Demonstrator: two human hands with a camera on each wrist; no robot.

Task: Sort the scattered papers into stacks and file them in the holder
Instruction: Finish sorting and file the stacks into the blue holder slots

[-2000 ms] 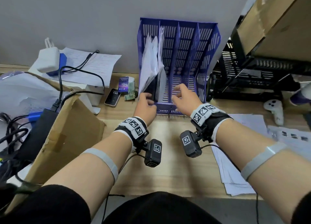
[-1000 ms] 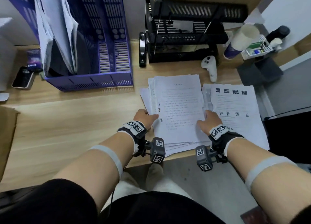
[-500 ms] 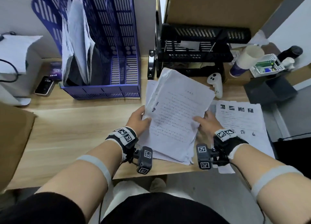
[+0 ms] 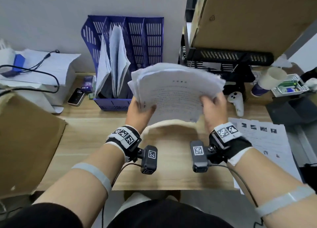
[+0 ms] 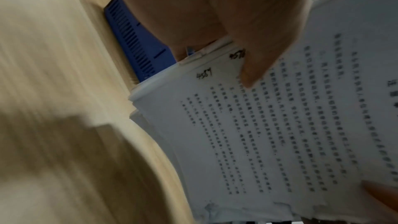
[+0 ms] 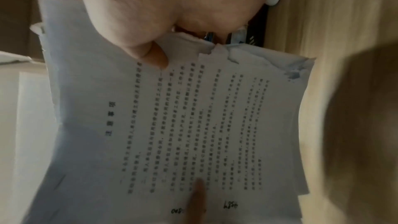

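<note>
A thick stack of printed papers (image 4: pixel 176 89) is lifted off the desk, held between both hands. My left hand (image 4: pixel 139 112) grips its left edge, thumb on the top sheet (image 5: pixel 247 67). My right hand (image 4: pixel 213 107) grips the right edge, thumb on the print (image 6: pixel 155 57). The stack (image 6: pixel 193 125) bows and its sheets are unevenly aligned, with a torn corner. The blue file holder (image 4: pixel 151 44) stands against the wall just behind and left; its left compartments hold upright papers (image 4: pixel 115 63), the right ones look empty. More printed sheets (image 4: pixel 264 142) lie flat on the desk at the right.
A black tray rack (image 4: pixel 228 61) and a white controller (image 4: pixel 237 102) are right of the holder. A cardboard box (image 4: pixel 25 138) fills the left front. A phone (image 4: pixel 76 96), a printer-like box with cables (image 4: pixel 42 70), a paper cup (image 4: pixel 272 78) and a small basket (image 4: pixel 289 87) ring the desk (image 4: pixel 96 128).
Both hands left the holder, took the stack from the desk at the right, lifted it and carried it up and left toward the holder. The head view swung back left.
</note>
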